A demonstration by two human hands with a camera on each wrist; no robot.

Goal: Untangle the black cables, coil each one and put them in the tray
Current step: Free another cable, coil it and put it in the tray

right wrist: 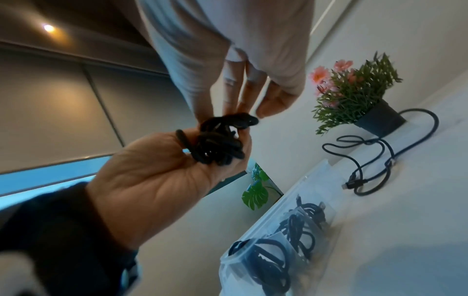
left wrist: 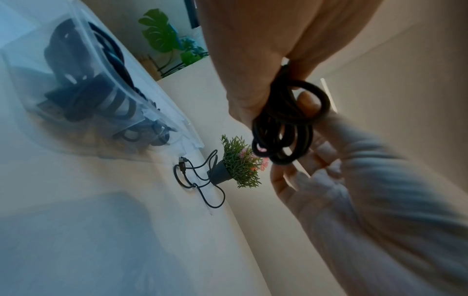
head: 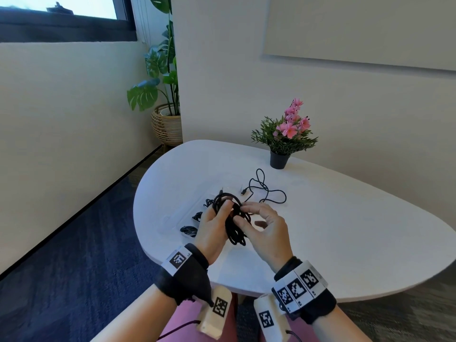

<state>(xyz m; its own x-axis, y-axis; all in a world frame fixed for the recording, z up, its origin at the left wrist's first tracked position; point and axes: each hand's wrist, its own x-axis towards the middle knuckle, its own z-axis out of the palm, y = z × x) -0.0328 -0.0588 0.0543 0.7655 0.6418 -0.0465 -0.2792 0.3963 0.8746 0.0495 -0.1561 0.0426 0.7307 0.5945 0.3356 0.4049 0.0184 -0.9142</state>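
A coiled black cable (head: 233,225) hangs above the table's near left part, gripped in my left hand (head: 220,214), whose fingers curl round the loops. My right hand (head: 240,213) pinches a strand at the top of that coil (right wrist: 217,144) with thumb and index finger, the other fingers spread. In the left wrist view a right fingertip pokes through one loop of the coil (left wrist: 286,124). A second black cable (head: 267,191) lies loose and uncoiled on the table. The clear tray (head: 172,219) lies left of my hands and holds three coiled cables (head: 188,230).
A small black pot of pink flowers (head: 283,137) stands at the back of the white table (head: 345,230), just behind the loose cable. A big leafy plant in a basket (head: 165,119) stands on the floor beyond the table. The table edge runs close to my wrists.
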